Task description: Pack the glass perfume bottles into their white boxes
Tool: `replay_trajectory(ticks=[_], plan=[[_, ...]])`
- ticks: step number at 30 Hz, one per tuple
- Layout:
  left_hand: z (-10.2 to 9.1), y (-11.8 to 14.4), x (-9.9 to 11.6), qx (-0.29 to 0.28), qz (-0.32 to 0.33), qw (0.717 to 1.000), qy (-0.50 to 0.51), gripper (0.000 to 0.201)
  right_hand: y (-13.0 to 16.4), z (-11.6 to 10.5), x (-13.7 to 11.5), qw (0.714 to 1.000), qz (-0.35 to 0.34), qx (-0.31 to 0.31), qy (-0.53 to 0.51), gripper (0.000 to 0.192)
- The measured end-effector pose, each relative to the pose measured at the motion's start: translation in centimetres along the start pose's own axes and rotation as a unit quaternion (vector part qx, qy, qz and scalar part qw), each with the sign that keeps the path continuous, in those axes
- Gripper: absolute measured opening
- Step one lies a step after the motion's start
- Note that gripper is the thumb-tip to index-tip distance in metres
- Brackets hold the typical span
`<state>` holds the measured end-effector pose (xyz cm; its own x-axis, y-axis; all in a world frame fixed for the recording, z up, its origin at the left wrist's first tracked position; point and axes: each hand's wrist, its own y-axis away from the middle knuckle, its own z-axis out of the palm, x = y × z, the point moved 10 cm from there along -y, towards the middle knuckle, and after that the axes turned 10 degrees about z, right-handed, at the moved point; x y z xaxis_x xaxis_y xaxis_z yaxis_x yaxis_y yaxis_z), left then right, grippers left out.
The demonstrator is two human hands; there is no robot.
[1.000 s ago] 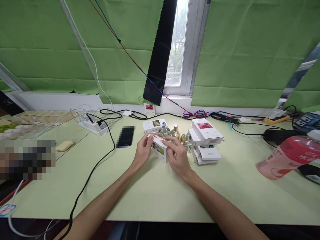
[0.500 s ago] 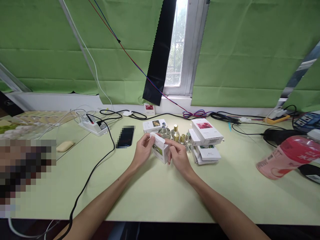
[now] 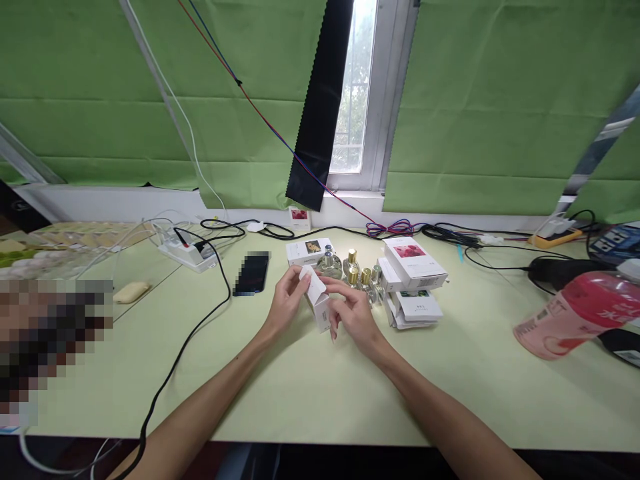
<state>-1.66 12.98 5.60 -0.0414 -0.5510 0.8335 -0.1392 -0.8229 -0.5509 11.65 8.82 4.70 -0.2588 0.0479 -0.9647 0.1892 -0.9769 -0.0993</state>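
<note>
Both my hands hold a small white carton [image 3: 319, 303] just above the pale green table [image 3: 310, 393]. My left hand [image 3: 286, 303] grips its left end, with the fingers at the raised flap. My right hand [image 3: 353, 315] holds the right side from below and behind. Just beyond the carton stand a few small glass perfume bottles [image 3: 351, 268] with gold caps. Another white carton [image 3: 307, 251] lies behind them. To the right is a stack of white cartons [image 3: 413, 280], the top one printed with a red picture.
A dark phone [image 3: 251, 272] lies left of my hands, beside a black cable [image 3: 187, 337] and a white power strip [image 3: 187, 253]. A pink bottle [image 3: 575, 319] lies on its side at the right. Cables and a black device run along the back edge below the window.
The carton has been turned in my hands from lying flat to standing more on end, and its flap is now lifted up. My right hand slid lower on it.
</note>
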Motion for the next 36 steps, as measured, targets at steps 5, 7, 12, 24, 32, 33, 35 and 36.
replay_trajectory(ticks=[5,7,12,24,32,33,35,36], plan=[[0.2,0.2,-0.4,-0.014,0.0,1.0,0.01,0.028,-0.1,0.4,0.1,0.999,0.024,-0.025,-0.015,0.016],[0.3,0.3,-0.4,-0.016,0.002,1.0,0.006,0.029,-0.2,0.3,0.2,0.999,0.031,-0.028,-0.024,0.014],[0.5,0.3,-0.3,-0.016,0.002,1.0,0.002,0.031,-0.4,0.0,0.4,0.999,0.031,-0.017,-0.03,0.014],[1.1,0.4,0.0,-0.04,-0.014,0.999,0.015,0.032,-0.5,-0.9,0.4,0.998,0.041,0.024,-0.034,0.037],[1.7,0.6,-0.4,-0.065,-0.029,0.996,0.052,0.029,-0.7,-1.0,0.6,0.998,0.037,0.01,-0.046,0.044],[1.8,0.6,-0.5,-0.069,-0.032,0.995,0.057,0.029,-0.7,-1.0,0.6,0.998,0.039,0.009,-0.052,0.045],[2.0,0.7,-0.6,-0.075,-0.043,0.994,0.072,0.029,-0.7,-1.1,0.8,0.997,0.048,0.012,-0.067,0.046],[2.1,0.7,-0.8,-0.077,-0.05,0.992,0.082,0.029,-0.6,-1.1,0.8,0.996,0.053,0.015,-0.073,0.046]])
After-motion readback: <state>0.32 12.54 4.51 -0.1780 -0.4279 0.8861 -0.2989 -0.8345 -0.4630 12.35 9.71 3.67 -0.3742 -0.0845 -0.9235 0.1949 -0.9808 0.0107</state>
